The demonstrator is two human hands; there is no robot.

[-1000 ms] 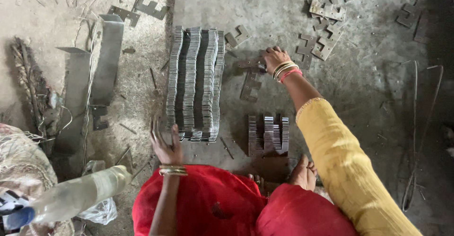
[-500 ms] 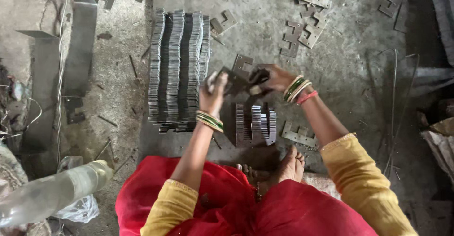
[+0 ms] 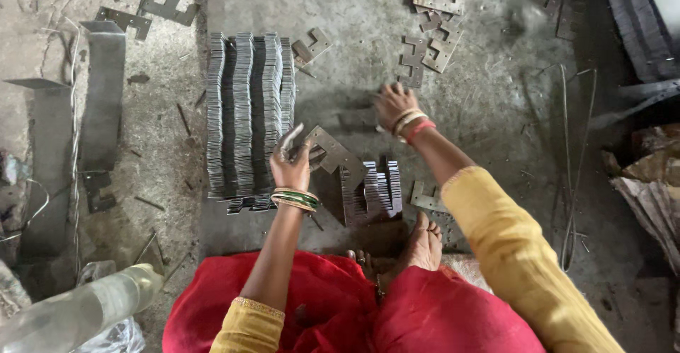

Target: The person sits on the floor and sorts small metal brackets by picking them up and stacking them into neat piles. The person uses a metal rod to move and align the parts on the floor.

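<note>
While the head camera looks straight down at a grey concrete floor (image 3: pixel 354 13), the person sits low with red cloth over the knees, yellow sleeves on both arms and a bare foot (image 3: pixel 423 243) showing between the legs. Both hands are well apart from each other. The left hand (image 3: pixel 292 163), wearing green and gold bangles, is closed on a flat notched metal plate (image 3: pixel 334 153), holding it tilted just above a short row of similar plates (image 3: pixel 372 191) that stand on edge right in front of the foot. The right hand (image 3: pixel 394 104), with bangles at the wrist, reaches farther out with fingers spread down onto the floor; whether it grips anything there cannot be told, as it is blurred. Just beyond it lies a loose scatter of cut plates (image 3: pixel 428 48), flat and overlapping, stretching toward the top of the view. To the left of the held plate stands a large block of stacked plates (image 3: pixel 248 112), packed on edge in several tight rows. One single plate (image 3: pixel 427 198) lies flat beside the short row. Long bent metal strips (image 3: pixel 103 98) rest on the floor at far left, and a clear plastic bottle (image 3: pixel 78 310) lies near the bottom left corner
</note>
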